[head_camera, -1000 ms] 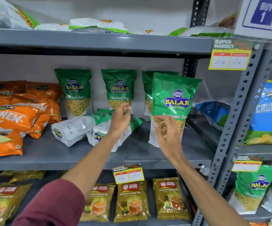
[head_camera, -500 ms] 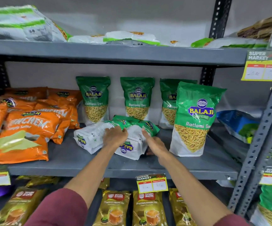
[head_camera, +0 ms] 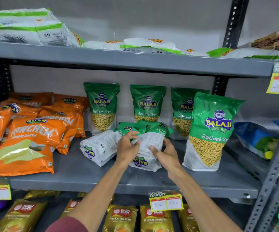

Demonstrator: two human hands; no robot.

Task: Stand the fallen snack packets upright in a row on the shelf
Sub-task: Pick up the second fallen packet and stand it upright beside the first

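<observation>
On the grey middle shelf [head_camera: 85,178] two green-and-white Balaji Ratlami Sev packets lie fallen on their fronts. My left hand [head_camera: 127,148] and my right hand [head_camera: 166,154] both grip the right fallen packet [head_camera: 153,141], its white back facing me and partly lifted. The left fallen packet [head_camera: 100,147] lies beside it, touching it. One upright packet [head_camera: 209,131] stands at the front right. Three more stand in a row at the back: left [head_camera: 102,106], middle [head_camera: 148,104], right [head_camera: 182,111], the last partly hidden.
Orange Crunchem chip bags [head_camera: 26,136] are piled on the shelf's left. A blue bag [head_camera: 255,141] lies past the right upright post [head_camera: 275,164]. White-green packets [head_camera: 35,29] lie on the top shelf. Gold tea packets [head_camera: 123,218] stand below, behind a price tag [head_camera: 166,200].
My right hand let go of the upright front packet, which stays standing, and moved left. Both hands closed on the right fallen packet and started raising it. The view shifted left.
</observation>
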